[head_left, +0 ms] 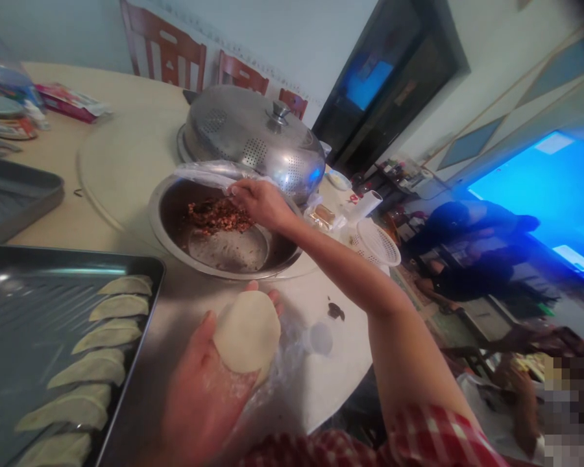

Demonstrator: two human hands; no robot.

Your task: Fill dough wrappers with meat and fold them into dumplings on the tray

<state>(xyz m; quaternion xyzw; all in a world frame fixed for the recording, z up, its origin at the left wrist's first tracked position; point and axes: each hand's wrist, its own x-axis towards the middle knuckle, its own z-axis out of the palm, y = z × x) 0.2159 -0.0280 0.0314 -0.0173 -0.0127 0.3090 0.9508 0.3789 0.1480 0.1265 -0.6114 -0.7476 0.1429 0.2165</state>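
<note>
On the palm of my left hand (209, 383) lies a round, pale dumpling wrapper (248, 331), with the thumb and fingertips showing around its edge. My right hand (263, 204) reaches over a large metal bowl (224, 272), its fingers pinched together. What they grip is hard to make out; a whitish, see-through strip (202, 175) runs left from the fingertips along the bowl's far rim. Reddish-brown chopped filling (214, 217) lies at the far side of the bowl. At the left, a dark metal tray (24, 324) holds a column of several folded dumplings (109, 334).
A domed steel pot lid (243, 130) stands behind the bowl. To its right are a white plastic basket (377, 243) and a bread packet (321, 217). A second tray (14, 194) and jar (7, 117) sit left. Other people (472, 246) are at the right.
</note>
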